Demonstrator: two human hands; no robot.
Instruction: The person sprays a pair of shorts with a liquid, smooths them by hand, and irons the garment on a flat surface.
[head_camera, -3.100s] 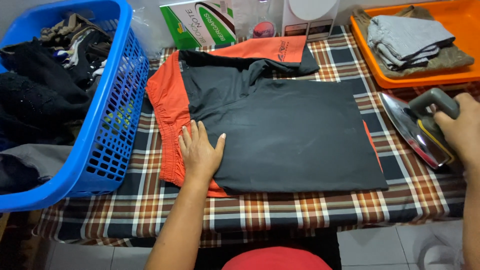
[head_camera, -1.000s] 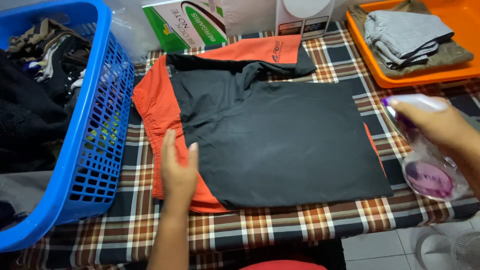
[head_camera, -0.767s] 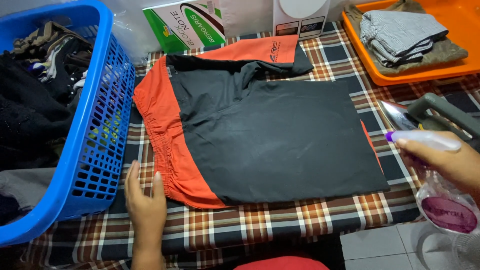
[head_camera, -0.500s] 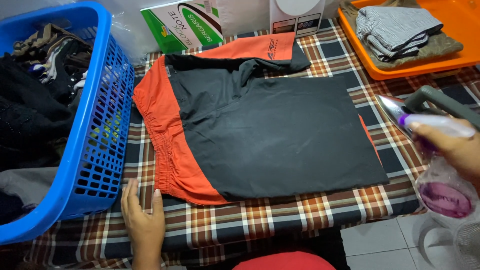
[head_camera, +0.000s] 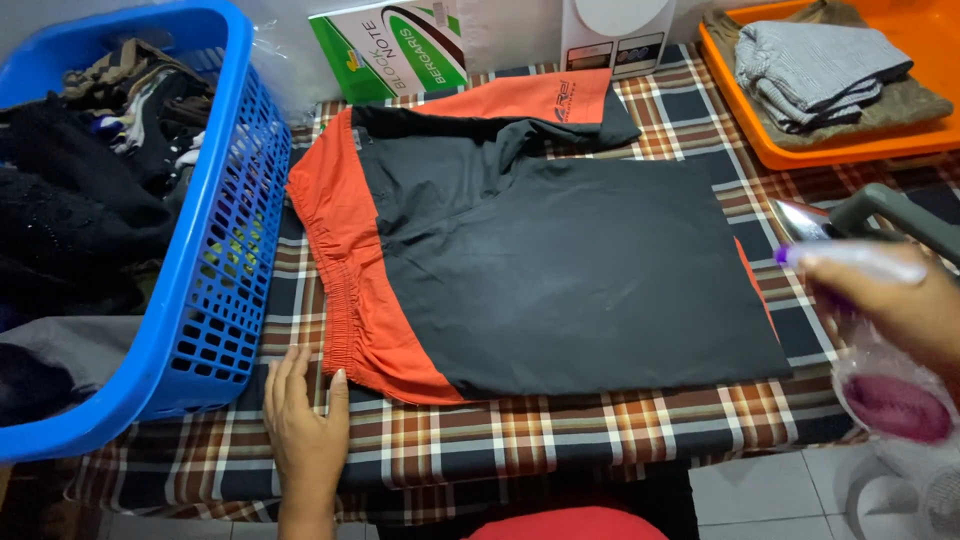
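Observation:
Dark grey shorts (head_camera: 560, 270) with an orange waistband and trim lie flat on the plaid-covered ironing surface (head_camera: 520, 440). My left hand (head_camera: 303, 425) rests flat on the cloth, fingers apart, just below the orange waistband and beside the blue basket. My right hand (head_camera: 895, 305) is at the right edge, gripping a clear spray bottle (head_camera: 880, 390) with purple liquid and a white nozzle that points left toward the shorts. An iron (head_camera: 860, 215) stands just behind that hand.
A blue laundry basket (head_camera: 215, 290) full of dark clothes stands on the left. An orange tray (head_camera: 790, 150) with folded clothes sits at the back right. Two boxes (head_camera: 400, 50) stand along the back edge. White floor tiles show below right.
My right hand left the iron and picked up the spray bottle, now raised toward the shorts. My left hand slid off the shorts down onto the plaid cloth near the front edge.

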